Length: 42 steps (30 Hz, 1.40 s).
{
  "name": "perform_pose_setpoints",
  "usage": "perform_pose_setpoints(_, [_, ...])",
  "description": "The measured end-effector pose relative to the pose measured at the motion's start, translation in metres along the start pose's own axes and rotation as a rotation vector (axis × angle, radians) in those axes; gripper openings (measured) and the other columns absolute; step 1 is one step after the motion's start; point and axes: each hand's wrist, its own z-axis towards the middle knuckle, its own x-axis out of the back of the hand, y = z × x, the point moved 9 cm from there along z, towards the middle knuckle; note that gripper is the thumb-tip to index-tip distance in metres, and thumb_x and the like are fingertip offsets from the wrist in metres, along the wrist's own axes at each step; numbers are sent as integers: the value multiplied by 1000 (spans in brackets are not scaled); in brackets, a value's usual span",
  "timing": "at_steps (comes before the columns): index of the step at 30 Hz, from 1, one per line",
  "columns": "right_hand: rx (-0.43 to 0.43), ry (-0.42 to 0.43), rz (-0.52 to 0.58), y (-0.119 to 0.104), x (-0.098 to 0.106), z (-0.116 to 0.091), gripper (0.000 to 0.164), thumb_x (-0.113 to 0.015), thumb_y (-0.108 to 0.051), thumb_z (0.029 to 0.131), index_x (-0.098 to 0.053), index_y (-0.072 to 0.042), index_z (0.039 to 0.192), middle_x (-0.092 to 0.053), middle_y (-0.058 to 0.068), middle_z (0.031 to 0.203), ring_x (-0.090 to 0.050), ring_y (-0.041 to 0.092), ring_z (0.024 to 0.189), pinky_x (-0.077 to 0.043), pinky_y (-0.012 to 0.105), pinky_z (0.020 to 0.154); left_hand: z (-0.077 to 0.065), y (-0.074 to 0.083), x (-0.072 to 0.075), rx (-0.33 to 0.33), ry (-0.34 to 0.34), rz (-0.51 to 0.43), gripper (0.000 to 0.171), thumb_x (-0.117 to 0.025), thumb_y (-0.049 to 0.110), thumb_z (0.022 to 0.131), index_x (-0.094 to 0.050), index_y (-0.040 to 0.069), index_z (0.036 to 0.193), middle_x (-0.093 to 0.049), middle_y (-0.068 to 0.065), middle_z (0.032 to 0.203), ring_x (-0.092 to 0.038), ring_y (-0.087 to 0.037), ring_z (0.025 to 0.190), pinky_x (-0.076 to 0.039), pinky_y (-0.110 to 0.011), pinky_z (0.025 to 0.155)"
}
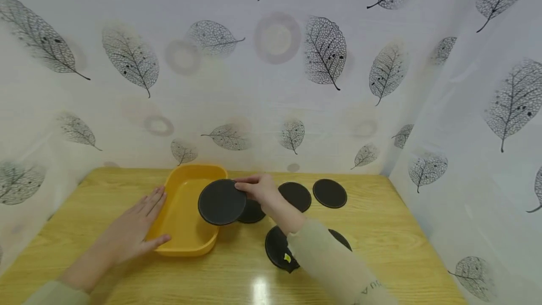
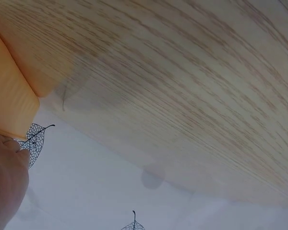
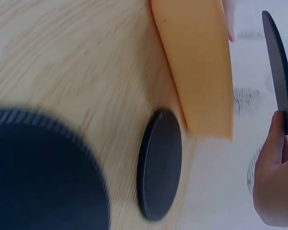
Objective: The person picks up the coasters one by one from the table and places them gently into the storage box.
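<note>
My right hand point(image 1: 264, 192) pinches the edge of a black round coaster point(image 1: 221, 204) between thumb and fingers. The coaster is raised and tilted, overlapping the right side of a yellow plastic bin point(image 1: 184, 215) in the head view. In the right wrist view the held coaster point(image 3: 280, 67) appears nearly edge-on, above the bin's wall point(image 3: 197, 62). My left hand point(image 1: 131, 232) rests at the bin's left rim, fingers extended along it and thumb over the near left corner. Another black coaster point(image 1: 252, 212) lies beside the bin, partly hidden behind the held one.
More black coasters lie on the wooden table point(image 1: 237, 276): two at the back right point(image 1: 295, 196) point(image 1: 330, 193), and one nearer point(image 1: 277, 247) with a small yellow mark. The right sleeve point(image 1: 334, 262) partly covers another coaster point(image 1: 340, 238). Leaf-patterned curtains point(image 1: 271, 84) border the table.
</note>
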Motion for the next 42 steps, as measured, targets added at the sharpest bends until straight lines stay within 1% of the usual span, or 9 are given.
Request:
perform_pose_setpoints(6, [34,-1,-25,-2,-40,9,20,-76,-4,97,-81,3,115,-79,18,119,-80,23,99,-66,32,89,-1,1,0,4,0,2,104,-64,63,96,-35,-14,158,-29,-32,169,23,-3,160,15,-16,130])
perform_pose_setpoints(9, [73,19,-129,-5,-54,11,16,-79,-7,95,-84,-2,109,-80,12,115,-77,14,95,-64,23,81,-1,1,0,15,-10,3,104,-64,63,95,-35,-14,158,-31,-33,168,23,-3,159,15,-16,129])
perform_pose_setpoints(13, [182,41,-291,-11,-69,12,14,-84,-11,92,-86,-6,104,-83,8,108,-73,8,87,-57,16,68,-1,1,0,31,-17,-3,103,-65,63,95,-36,-13,158,-38,-34,165,19,-3,161,16,-14,129])
perform_pose_setpoints(18, [291,15,-406,-11,-86,9,13,-85,-12,91,-86,-6,102,-84,8,100,-78,11,86,-58,13,70,-1,1,-1,39,-28,-3,103,-65,63,96,-35,-12,159,-38,-33,165,14,-4,163,15,-14,129])
perform_pose_setpoints(25, [349,31,-610,-9,-97,3,8,-86,-18,91,-88,-14,97,-85,-1,94,-76,7,85,-57,12,72,-2,1,-1,50,-35,-27,102,-66,60,96,-34,-13,159,-30,-31,170,21,-1,159,16,-13,128])
perform_pose_setpoints(31, [368,64,-686,-9,-100,-1,12,-85,-20,92,-87,-16,103,-85,-5,97,-77,6,89,-59,13,76,-3,1,-2,65,-46,-30,100,-68,56,96,-33,-12,160,-21,-25,175,22,0,159,16,-13,127])
perform_pose_setpoints(34, [379,81,-752,-10,-103,-2,15,-84,-20,93,-87,-17,107,-85,-6,101,-78,5,92,-60,13,78,-3,0,-3,72,-50,-33,100,-68,56,96,-33,-12,160,-22,-26,174,16,-4,162,16,-13,128])
perform_pose_setpoints(38, [389,77,-915,-12,-109,-1,19,-82,-22,94,-86,-21,113,-84,-10,105,-77,3,94,-59,13,77,-3,-2,-6,76,-61,-37,100,-66,58,97,-31,-11,161,-29,-29,171,8,-9,165,16,-13,127])
perform_pose_setpoints(42, [359,32,-977,-12,-111,4,22,-81,-24,95,-85,-23,116,-83,-10,108,-76,3,94,-58,13,75,-2,-4,-7,80,-68,-41,100,-67,57,97,-32,-10,161,-34,-31,169,10,-6,164,16,-12,126])
